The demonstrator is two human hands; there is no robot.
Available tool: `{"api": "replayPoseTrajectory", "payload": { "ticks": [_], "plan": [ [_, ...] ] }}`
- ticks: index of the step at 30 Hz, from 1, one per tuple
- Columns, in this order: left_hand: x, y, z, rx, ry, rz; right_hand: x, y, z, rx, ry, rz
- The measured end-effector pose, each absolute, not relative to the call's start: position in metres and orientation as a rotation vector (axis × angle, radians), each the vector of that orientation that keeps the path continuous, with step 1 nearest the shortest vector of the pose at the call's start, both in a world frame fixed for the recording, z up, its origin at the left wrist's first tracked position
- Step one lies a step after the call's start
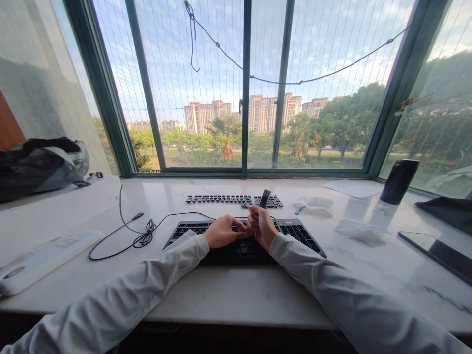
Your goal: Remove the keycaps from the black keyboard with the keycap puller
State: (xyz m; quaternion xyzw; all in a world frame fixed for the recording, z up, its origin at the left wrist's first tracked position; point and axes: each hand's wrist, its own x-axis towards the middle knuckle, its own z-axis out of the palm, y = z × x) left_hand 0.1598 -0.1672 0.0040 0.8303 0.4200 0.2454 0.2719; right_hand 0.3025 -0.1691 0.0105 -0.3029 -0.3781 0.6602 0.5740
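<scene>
A black keyboard (pixel 295 232) lies on the white marble sill in front of me. My left hand (pixel 222 231) rests on its middle keys with the fingers curled down, pinching at a key. My right hand (pixel 262 225) is closed round a small black tool (pixel 264 198) that sticks up from the fist, just above the same keys. Both hands touch each other over the keyboard. A row of loose black keycaps (pixel 224 199) lies laid out behind the keyboard. The keyboard's cable (pixel 143 238) runs off to the left in a tangled loop.
A black cylindrical bottle (pixel 398 181) stands at the right, with crumpled tissues (pixel 314 203) and a sheet of paper (pixel 354 188) near it. A dark tablet (pixel 440 254) lies at the far right edge. A white flat device (pixel 40 260) and a dark bag (pixel 40 164) sit left.
</scene>
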Motion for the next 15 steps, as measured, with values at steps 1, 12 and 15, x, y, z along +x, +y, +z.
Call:
{"api": "replayPoseTrajectory", "payload": {
  "ticks": [1, 12, 15],
  "plan": [
    [0.160, -0.168, 0.005, 2.247, 1.132, 0.659, 0.301, -0.171, 0.009, -0.702, -0.907, 1.521],
    [0.165, -0.172, 0.006, 2.315, 1.266, 0.654, 0.296, -0.178, -0.006, -0.674, -1.005, 1.277],
    [0.165, -0.171, 0.005, 2.315, 1.266, 0.644, 0.296, -0.178, -0.007, -0.702, -1.028, 1.248]
  ]
}}
